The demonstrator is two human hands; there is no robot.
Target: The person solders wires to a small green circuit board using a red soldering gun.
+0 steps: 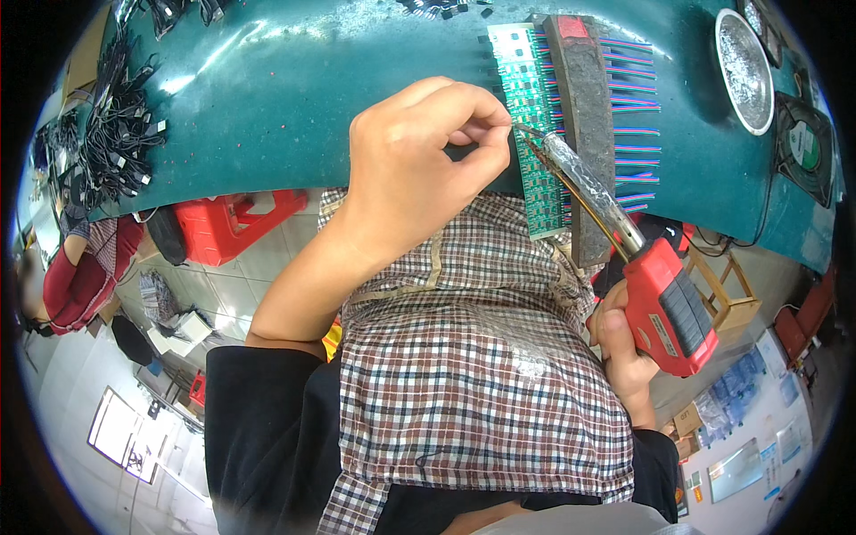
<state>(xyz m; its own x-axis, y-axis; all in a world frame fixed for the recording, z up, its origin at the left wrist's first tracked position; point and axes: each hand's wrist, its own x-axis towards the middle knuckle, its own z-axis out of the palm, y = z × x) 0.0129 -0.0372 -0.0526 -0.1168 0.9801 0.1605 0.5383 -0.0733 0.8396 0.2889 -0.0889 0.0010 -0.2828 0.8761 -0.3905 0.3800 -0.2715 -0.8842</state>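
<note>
Green board (535, 134): lies mostly on the bench (267, 116), with the near end seeming to stick out past the edge.
Left hand (428, 152): just left of the board, with thumb and finger pinched together near the hot tip. Cannot tell if holding something thin.
Right hand (624, 348): below and right of the board, wrapped round the red soldering gun (664, 312).
Hot tip: at the board, close to the left fingers. Cannot tell if touching or just over.
Dark bar (584, 98): just right of the board, lying across the coloured wires (635, 134). Seems good for keeping them still, so best not to bump.
Step now: looks like hot work on one small spot of the board.
Good way: hold the gun steady, touch one spot only, wait for a shiny melt, then lift straight up. Keep each wire flat and in its own place.
Watch out: keep left fingers back from the heat. Do not push down on the board's near end. Do not let melted metal join two spots.
</note>
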